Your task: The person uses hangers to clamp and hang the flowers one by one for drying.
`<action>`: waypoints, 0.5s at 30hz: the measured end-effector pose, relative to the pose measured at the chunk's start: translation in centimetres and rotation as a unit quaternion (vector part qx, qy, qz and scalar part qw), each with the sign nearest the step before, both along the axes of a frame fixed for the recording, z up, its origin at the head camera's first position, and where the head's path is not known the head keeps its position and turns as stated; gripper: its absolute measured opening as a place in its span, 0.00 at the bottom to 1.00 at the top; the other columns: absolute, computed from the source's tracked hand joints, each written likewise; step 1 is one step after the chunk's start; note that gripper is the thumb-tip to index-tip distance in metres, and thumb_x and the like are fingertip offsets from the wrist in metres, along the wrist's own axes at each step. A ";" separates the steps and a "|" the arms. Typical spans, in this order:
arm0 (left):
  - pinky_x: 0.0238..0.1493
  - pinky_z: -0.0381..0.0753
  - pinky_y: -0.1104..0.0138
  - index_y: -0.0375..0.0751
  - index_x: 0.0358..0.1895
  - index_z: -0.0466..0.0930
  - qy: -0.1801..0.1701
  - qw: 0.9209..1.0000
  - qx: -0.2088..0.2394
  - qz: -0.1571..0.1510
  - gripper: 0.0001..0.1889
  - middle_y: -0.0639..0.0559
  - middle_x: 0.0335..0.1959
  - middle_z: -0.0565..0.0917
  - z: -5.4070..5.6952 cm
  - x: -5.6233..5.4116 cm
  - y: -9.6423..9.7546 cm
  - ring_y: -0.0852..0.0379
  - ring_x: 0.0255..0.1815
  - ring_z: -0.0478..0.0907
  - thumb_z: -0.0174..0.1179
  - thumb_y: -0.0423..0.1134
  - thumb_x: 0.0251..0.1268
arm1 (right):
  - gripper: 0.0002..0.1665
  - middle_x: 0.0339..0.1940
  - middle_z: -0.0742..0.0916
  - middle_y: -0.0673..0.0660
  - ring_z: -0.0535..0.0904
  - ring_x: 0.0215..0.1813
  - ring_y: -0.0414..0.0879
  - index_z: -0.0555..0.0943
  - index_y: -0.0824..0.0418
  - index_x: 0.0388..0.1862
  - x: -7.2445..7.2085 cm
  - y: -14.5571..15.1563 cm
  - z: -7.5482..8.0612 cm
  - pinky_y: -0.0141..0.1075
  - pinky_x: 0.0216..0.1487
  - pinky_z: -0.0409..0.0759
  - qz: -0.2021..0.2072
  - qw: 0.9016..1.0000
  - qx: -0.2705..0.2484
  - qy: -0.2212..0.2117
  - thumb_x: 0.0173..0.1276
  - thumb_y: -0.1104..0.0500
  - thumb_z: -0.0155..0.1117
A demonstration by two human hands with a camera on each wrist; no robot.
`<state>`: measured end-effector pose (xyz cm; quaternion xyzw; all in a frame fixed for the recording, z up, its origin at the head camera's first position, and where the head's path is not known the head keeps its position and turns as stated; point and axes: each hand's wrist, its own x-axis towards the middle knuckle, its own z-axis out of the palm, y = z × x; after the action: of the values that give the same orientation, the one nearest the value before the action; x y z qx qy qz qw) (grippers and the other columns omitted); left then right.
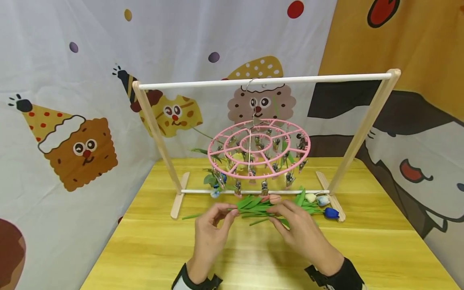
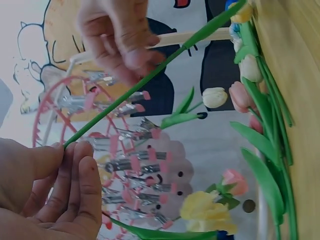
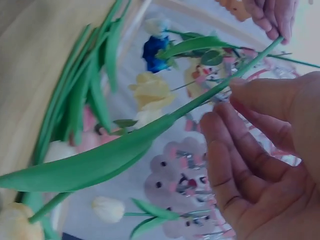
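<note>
My left hand (image 1: 212, 231) pinches the lower end of a green artificial tulip stem (image 2: 125, 95) between thumb and fingers. The stem slants up to a leaf and a pale yellow tulip head (image 3: 20, 225). My right hand (image 1: 301, 231) is beside the same stem, farther along; in the right wrist view its thumb tip meets the stem and its other fingers are loosely bent below. Just beyond both hands, several more tulips (image 3: 75, 95) lie bunched on the table, including a blue one (image 1: 331, 213), a white one (image 2: 250, 68) and a pink one (image 2: 241, 96).
A wooden stand with a white top rail (image 1: 203, 84) carries a pink round clip hanger (image 1: 259, 177) with many metal clips. From it hang a white tulip (image 3: 107, 209), a yellow flower (image 3: 151, 92) and a blue rose (image 3: 154, 54). A patterned cloth (image 1: 90, 60) surrounds the wooden table (image 1: 145, 249).
</note>
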<state>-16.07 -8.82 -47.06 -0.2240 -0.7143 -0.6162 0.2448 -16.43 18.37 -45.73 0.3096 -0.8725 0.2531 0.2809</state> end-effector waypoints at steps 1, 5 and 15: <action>0.49 0.98 0.65 0.37 0.53 0.92 0.018 1.000 -0.004 0.001 0.07 0.43 0.45 0.98 0.1 0.1 0.1 0.46 0.44 0.97 0.74 0.26 0.80 | 0.23 0.52 0.95 0.53 0.94 0.44 0.45 0.93 0.55 0.55 0.1 -0.2 0.3 0.34 0.39 0.93 0.002 1.000 -0.002 0.014 0.64 0.66 0.92; 0.50 0.98 0.67 0.39 0.54 0.92 0.083 0.996 -0.013 0.005 0.11 0.42 0.46 0.98 0.8 0.5 0.6 0.47 0.42 0.97 0.74 0.22 0.77 | 0.28 0.55 0.94 0.53 0.94 0.52 0.48 0.93 0.54 0.58 0.3 -1.2 1.2 0.39 0.47 0.97 0.017 0.998 -0.004 0.058 0.59 0.66 0.94; 0.51 0.98 0.65 0.37 0.57 0.92 0.125 0.992 -0.011 -0.004 0.14 0.38 0.49 0.97 1.9 1.2 1.5 0.49 0.44 0.97 0.74 0.20 0.75 | 0.26 0.52 0.93 0.51 0.93 0.54 0.48 0.94 0.53 0.51 0.1 -2.4 2.1 0.29 0.58 0.92 0.047 0.995 -0.030 0.088 0.56 0.72 0.93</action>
<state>-14.88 -7.27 -45.15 -0.3045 -0.6842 -0.5765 0.3269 -16.35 16.01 -43.65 0.3634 -0.8206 0.2634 0.3537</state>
